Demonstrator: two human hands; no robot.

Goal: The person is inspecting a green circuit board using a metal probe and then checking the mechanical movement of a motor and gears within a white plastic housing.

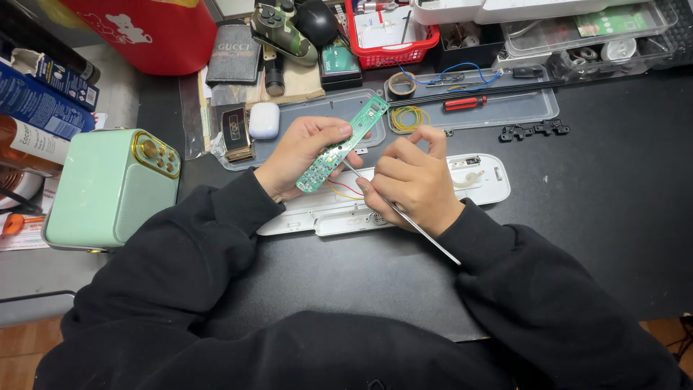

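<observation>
In the middle of the frame, over the black surface (606, 188), two hands are busy with a small green circuit board (343, 145). The left hand (303, 155) has its fingers closed around the lower end of the board and holds it up at a slant. The right hand (415, 180) is pinched shut on a thin metal tool (404, 217), held like a pencil. The tip of the tool touches the board near its middle. Thin red and yellow wires (342, 192) run from the board down to a long white case (404, 193), which lies open on the surface just under the hands.

It looks like the step in hand is poking or prying at one tiny spot on the board. I think the next move calls for a steady left hand and a very light push, because the wires are short and could pull loose.

At the left of the frame sits a mint green box (108, 189) with gold knobs. Near the top, a clear tray (498, 108) holds a red screwdriver (463, 103) and some rubber bands (410, 117).
</observation>
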